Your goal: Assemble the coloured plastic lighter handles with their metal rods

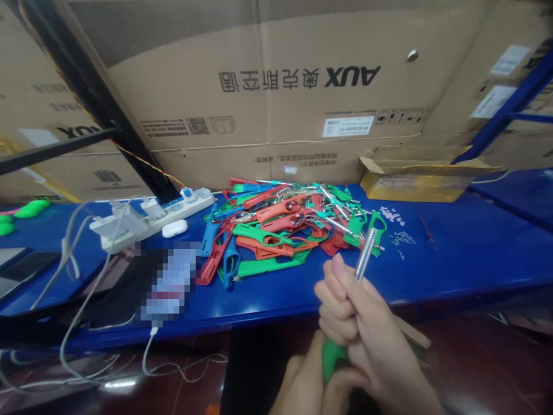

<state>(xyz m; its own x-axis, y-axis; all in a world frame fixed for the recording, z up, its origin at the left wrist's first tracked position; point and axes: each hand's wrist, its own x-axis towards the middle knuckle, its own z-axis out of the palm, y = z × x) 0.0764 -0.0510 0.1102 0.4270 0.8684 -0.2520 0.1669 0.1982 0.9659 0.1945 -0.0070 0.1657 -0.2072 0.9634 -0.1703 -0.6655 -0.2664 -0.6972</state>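
A long-nosed utility lighter with a green handle point(332, 360) and a silver metal tube point(366, 253) is held between my two hands, in front of the table's near edge. My right hand point(356, 311) is closed around the tube, whose far end sticks up past the fingers. Lower down, my left hand point(311, 374) grips the green handle, most of which the fingers hide. Beyond my hands lies a heap of lighter parts: red handle shells point(283, 222), green handle shells point(270, 265), blue handle shells point(210, 233), and metal tubes point(332, 222) with thin wires.
Right of the heap are small pale pieces point(392, 215), thin wire bits point(404, 237) and a thin red tool point(427, 230). An open carton point(415, 181) stands behind them. Leftward are a power strip point(190, 202), a white case point(174, 228), a blurred phone point(173, 282) and cables.
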